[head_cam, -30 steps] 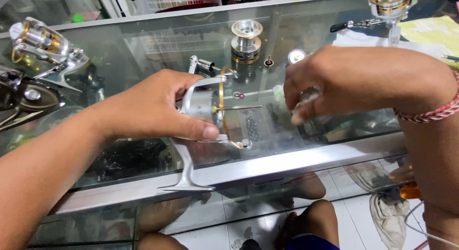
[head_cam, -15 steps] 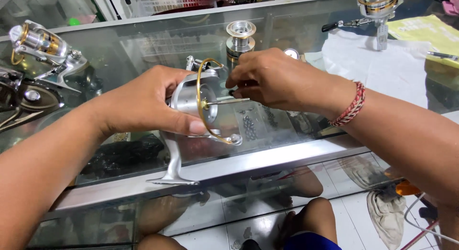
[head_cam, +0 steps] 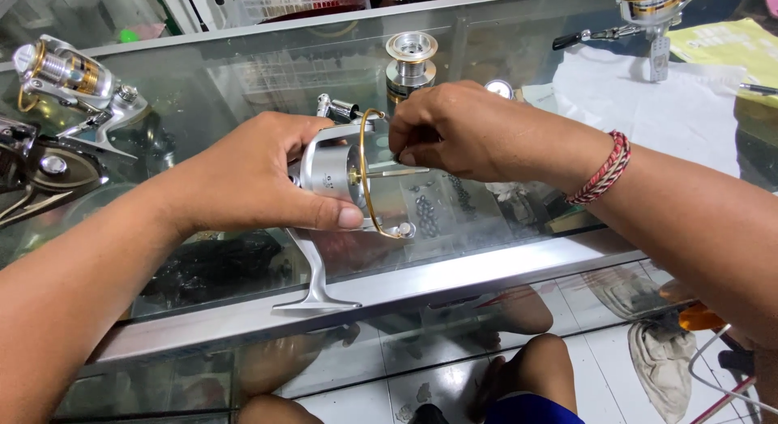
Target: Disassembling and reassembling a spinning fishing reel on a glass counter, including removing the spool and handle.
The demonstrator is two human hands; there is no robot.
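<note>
Two hands work one silver fishing reel (head_cam: 332,177) held above the glass counter (head_cam: 519,262), near its front edge. Left hand (head_cam: 243,185) is wrapped shut around the reel body, thumb beneath. Right hand (head_cam: 458,132) pinches closed at the bare centre shaft (head_cam: 401,170). Judged rigid, fairly heavy, smooth metal; grip the body, not the thin gold wire arm (head_cam: 369,181).

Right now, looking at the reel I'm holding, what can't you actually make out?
Head view only:
- The right hand covers whatever its fingertips pinch at the shaft; I cannot tell if a part is there.
- The left hand hides the silver reel body's rear and handle side.
- Small dark pieces under the glass counter are too small and glare-washed to identify.
- The reel at the top right is cut off by the frame edge.
</note>
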